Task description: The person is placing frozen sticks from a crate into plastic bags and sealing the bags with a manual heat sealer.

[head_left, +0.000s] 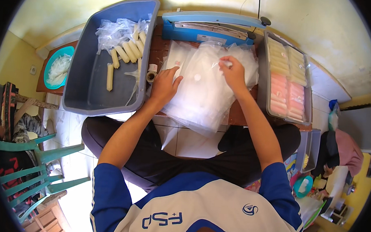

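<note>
A loose stack of clear plastic bags [203, 100] lies in front of me, a round white sticker [197, 77] near its middle. My left hand [165, 84] rests at the stack's left edge, fingers spread and holding nothing. Above the upper right part of the stack, my right hand [233, 72] is bent into a pinch, with a shiny fold of film at its fingertips. Beside my left wrist stands a small roll of labels [151, 77], against the bin's wall. Behind the bags is a blue impulse sealer [206, 33], its long arm running across the top.
On the left a large grey bin [99, 86] contains several pale yellow filled tubes [130, 51] and crumpled plastic. A turquoise basin [49, 75] stands beyond it. At right, a grey crate [261, 73] holds packed yellow and pink tubes [287, 94]. Green chair [27, 166] lower left.
</note>
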Motion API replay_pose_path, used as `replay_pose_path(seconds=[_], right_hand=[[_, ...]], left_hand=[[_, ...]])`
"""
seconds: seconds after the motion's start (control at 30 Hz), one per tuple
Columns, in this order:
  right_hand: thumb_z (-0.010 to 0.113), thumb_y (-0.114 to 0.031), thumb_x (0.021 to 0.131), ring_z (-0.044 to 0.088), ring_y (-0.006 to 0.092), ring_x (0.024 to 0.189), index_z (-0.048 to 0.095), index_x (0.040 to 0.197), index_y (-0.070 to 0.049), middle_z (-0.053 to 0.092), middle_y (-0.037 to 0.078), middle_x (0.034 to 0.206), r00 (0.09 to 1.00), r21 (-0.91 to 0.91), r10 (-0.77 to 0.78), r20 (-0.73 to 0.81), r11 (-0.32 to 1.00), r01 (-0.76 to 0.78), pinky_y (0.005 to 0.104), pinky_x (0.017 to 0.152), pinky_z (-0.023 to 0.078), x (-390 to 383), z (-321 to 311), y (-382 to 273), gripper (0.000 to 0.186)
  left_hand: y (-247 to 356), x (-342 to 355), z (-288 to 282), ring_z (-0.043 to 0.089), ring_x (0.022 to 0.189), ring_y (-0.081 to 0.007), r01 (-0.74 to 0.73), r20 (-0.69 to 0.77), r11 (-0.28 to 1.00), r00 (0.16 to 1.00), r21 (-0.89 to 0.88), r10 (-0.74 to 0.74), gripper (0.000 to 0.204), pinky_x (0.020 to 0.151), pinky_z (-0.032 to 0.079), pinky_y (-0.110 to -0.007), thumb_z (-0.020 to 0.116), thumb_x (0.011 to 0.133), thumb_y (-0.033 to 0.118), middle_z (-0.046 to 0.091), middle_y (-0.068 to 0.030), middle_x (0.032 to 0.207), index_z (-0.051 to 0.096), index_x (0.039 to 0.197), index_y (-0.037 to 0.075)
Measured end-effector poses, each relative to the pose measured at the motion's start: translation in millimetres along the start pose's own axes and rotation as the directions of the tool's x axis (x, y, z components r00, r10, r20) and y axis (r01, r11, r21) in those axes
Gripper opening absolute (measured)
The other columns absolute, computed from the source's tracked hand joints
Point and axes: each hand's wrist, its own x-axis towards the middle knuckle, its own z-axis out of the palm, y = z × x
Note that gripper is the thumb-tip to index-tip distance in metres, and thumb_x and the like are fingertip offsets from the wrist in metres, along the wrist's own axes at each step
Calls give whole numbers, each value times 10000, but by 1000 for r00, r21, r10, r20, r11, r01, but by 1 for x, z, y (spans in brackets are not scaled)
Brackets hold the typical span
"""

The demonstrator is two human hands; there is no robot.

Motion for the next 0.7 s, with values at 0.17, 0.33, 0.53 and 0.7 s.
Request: replay_pose_path(seconds=[0.17, 0.33, 0.53, 0.7], right_hand=[[673, 61, 815, 695, 220, 969, 656, 1015, -7, 677, 148, 1076, 920, 58, -300, -251, 944, 324, 281, 709, 550, 23, -34, -65, 213], [585, 144, 809, 674, 310, 1069, 666, 1089, -50, 605, 158, 1300, 640, -202, -750, -167, 662, 722, 310, 697, 572, 19, -50, -111, 350], [544, 136, 776, 667, 313, 1075, 649, 1206, -62, 658, 159, 1232, 633, -98, -660, 405, 657, 747, 374, 944, 544, -47, -6, -48, 485], [635, 47, 734, 601, 278, 1156, 696, 973, -74, 703, 39, 1104, 461, -8, -644, 611, 577, 817, 393, 1012, 486, -82, 11, 7, 274]], left_hand=[[5, 3, 2, 636, 970, -351, -62, -160, 980, 987, -191, 31, 277, 845, 495, -406, 654, 905, 162, 683, -175, 1032, 643, 1131, 3], [-2, 1, 7, 674, 912, -246, 108, -31, 856, 989, -505, -143, 273, 809, 509, -329, 641, 934, 185, 702, -131, 1015, 646, 1127, -8], [2, 3, 4, 681, 924, -205, 586, 542, 227, 809, -778, -228, 439, 849, 524, -296, 482, 1038, 367, 701, -149, 1019, 584, 1219, -21], [10, -2, 1, 691, 915, -194, 681, 660, 72, 727, -729, -190, 464, 813, 535, -284, 569, 1001, 348, 699, -166, 1049, 514, 1296, -7]])
